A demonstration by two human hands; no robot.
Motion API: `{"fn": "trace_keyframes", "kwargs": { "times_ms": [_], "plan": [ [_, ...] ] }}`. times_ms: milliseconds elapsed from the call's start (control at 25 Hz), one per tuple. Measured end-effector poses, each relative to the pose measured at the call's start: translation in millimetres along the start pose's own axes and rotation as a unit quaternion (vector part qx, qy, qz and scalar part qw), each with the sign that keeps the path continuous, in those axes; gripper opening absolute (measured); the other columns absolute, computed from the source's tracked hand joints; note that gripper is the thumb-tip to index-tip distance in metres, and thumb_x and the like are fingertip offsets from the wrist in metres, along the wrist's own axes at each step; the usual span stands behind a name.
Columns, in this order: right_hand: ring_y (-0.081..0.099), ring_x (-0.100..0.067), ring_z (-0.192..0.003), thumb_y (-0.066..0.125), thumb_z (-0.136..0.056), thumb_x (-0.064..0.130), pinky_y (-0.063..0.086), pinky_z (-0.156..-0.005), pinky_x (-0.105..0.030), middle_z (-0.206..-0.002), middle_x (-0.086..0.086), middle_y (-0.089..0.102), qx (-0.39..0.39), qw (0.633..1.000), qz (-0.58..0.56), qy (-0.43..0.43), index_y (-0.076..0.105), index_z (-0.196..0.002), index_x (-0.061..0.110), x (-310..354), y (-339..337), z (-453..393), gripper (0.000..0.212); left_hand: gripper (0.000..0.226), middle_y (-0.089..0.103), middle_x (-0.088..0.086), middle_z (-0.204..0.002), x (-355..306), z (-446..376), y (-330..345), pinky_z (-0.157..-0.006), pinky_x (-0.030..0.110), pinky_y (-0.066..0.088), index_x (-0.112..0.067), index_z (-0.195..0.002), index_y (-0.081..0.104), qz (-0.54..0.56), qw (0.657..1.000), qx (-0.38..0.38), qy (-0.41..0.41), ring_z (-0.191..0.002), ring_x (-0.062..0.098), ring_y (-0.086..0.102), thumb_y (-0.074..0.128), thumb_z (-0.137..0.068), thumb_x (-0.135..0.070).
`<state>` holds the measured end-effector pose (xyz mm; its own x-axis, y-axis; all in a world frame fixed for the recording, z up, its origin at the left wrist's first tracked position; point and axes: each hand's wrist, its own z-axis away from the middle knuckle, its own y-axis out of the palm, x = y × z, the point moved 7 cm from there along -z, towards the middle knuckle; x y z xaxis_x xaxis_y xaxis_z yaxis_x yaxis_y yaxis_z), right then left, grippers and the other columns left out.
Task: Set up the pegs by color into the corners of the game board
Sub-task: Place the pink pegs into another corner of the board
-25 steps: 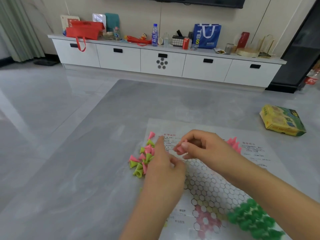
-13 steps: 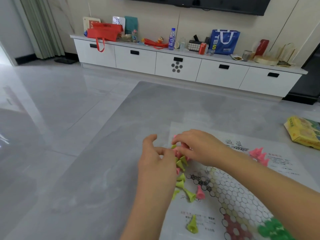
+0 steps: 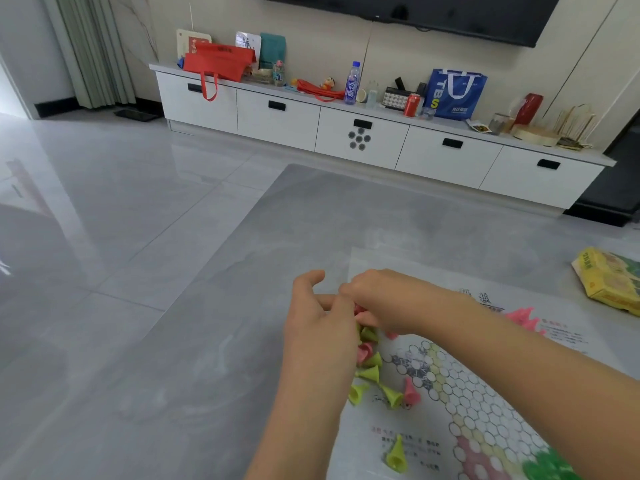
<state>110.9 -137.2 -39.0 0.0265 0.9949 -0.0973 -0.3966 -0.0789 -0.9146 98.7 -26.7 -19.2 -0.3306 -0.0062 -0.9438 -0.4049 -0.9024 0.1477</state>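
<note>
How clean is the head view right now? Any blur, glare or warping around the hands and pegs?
Head view: the left hand and right hand are slightly soft with motion blur; the green pegs at the bottom edge smear badly; the floor shows window glare; wide-angle warping bends the cabinet line; lighting is even and the shadows faint.

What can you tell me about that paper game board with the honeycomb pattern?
The game board is a thin white printed sheet, apparently paper or plastic, lying flat on the grey table. Its middle holds a grid of white hexagon cells, with pale yellow bands and a pink corner zone. Printed text fills the margins. Loose yellow-green pegs and pink pegs lie tipped over on its left part, upright pink ones stand near the far edge, and green pegs fill the near corner. Both forearms cross above it.
</note>
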Motion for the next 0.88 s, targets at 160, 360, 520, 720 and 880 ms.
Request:
{"fn": "trace_keyframes", "kwargs": {
  "times_ms": [160,360,520,720,880],
  "plan": [
    [0.04,-0.016,-0.056,0.042,-0.09,0.014,0.032,-0.049,-0.027,-0.081,-0.004,0.046,-0.001,1.0,0.022,0.01,0.045,-0.107,0.011,12,-4,-4,0.018,0.035,0.056,-0.003,-0.072,2,0,-2,-0.036,0.007,0.036,-0.032,-0.122,0.043,-0.004,1.0,-0.002,-0.009,-0.057,0.008,0.049,0.042,-0.091,-0.015],
    [0.048,-0.024,-0.073,0.039,-0.085,0.004,0.043,-0.063,-0.033,-0.085,-0.005,0.046,-0.029,1.0,0.001,0.01,0.045,-0.1,0.013,16,-2,-9,0.018,0.038,0.056,0.001,-0.076,1,1,-3,-0.037,0.007,0.037,-0.032,-0.122,0.043,-0.009,1.0,0.0,-0.008,-0.058,0.009,0.05,0.042,-0.089,-0.012],
    [0.051,-0.022,-0.077,0.047,-0.086,0.01,0.037,-0.059,-0.027,-0.071,0.004,0.044,-0.086,0.989,-0.116,0.042,0.049,-0.087,0.018,-3,-3,-3,0.009,0.036,0.056,-0.002,-0.069,-1,0,-3,-0.034,0.007,0.036,-0.027,-0.119,0.045,0.008,1.0,0.005,0.0,-0.041,0.003,0.049,0.043,-0.089,-0.009],
    [0.046,-0.017,-0.077,0.047,-0.086,0.01,0.035,-0.056,-0.021,-0.072,0.007,0.043,-0.087,0.983,-0.15,0.052,0.055,-0.084,0.018,-10,0,4,0.012,0.036,0.058,-0.003,-0.077,0,-1,-4,-0.042,0.013,0.042,-0.03,-0.116,0.044,0.006,1.0,0.005,0.001,-0.056,0.011,0.049,0.042,-0.088,-0.007],
    [0.042,-0.016,-0.077,0.052,-0.085,0.015,0.031,-0.06,-0.024,-0.07,0.011,0.032,-0.073,0.989,-0.119,0.053,0.03,-0.061,0.028,-3,3,3,0.035,0.035,0.058,-0.003,-0.075,-1,2,-1,-0.043,0.012,0.042,-0.03,-0.12,0.045,-0.002,1.0,0.004,0.0,-0.054,0.009,0.047,0.043,-0.09,-0.012]
  ]
}}
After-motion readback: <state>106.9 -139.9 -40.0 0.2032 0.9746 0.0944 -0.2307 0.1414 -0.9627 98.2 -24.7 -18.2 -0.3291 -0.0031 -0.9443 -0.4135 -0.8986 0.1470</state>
